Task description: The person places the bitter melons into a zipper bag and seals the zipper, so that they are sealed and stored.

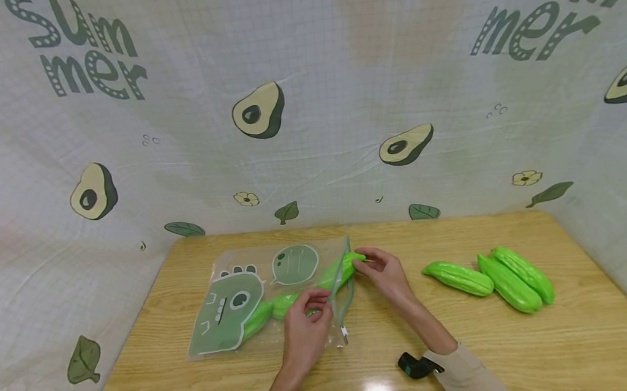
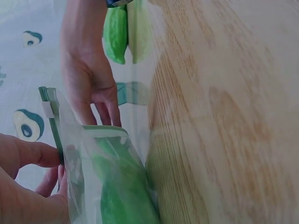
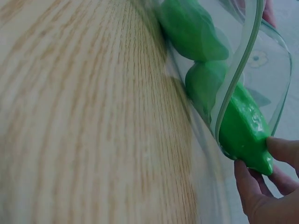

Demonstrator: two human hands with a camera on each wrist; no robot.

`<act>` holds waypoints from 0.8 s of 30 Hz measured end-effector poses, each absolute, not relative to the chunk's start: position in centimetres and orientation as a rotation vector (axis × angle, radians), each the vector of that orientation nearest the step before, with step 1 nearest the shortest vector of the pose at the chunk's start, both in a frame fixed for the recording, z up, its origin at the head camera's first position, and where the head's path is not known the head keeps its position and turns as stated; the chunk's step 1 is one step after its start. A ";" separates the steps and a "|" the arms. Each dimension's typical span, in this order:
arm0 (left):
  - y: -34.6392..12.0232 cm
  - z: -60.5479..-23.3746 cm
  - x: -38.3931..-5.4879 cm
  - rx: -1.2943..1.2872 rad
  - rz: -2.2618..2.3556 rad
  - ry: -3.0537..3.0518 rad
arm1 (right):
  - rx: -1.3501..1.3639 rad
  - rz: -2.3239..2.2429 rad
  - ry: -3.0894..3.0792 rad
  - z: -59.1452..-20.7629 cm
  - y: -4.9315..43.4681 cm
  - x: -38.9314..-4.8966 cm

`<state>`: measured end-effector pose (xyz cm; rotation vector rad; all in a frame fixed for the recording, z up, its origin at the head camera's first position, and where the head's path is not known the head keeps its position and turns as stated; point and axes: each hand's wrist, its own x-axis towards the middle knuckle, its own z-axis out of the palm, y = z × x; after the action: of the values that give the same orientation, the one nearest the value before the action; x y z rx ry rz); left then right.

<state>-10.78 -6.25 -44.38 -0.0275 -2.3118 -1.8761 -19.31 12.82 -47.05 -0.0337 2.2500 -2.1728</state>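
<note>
A clear zip bag (image 1: 219, 325) with a green dinosaur print lies on the table, its slider end facing right. My left hand (image 1: 306, 328) pinches the bag's near edge by the opening, and in the left wrist view the thumb and fingers hold the green zip strip (image 2: 57, 135). With fingertips and thumb, my right hand (image 1: 387, 275) holds the pointed end of a ridged green bitter melon (image 3: 245, 130). Most of that bitter melon is inside the bag mouth, its tip sticking out. Other bitter melons (image 3: 191, 30) lie deeper in the bag, partly hidden by the print.
On the right of the wooden table (image 1: 590, 345), a single bitter melon (image 1: 458, 277) lies beside two more bitter melons (image 1: 511, 284) that are side by side. A patterned cloth (image 1: 332, 157) stands behind the table and along both sides.
</note>
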 end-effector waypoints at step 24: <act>-6.2 -44.6 -10.8 -0.065 -1.872 -2.281 | -0.074 -2.146 2.329 -47.4 11.7 -19.5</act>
<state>-10.81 -6.18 -44.65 -0.0653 -2.2809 -1.8718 -19.53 11.69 -47.41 -0.0743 2.3295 -2.1462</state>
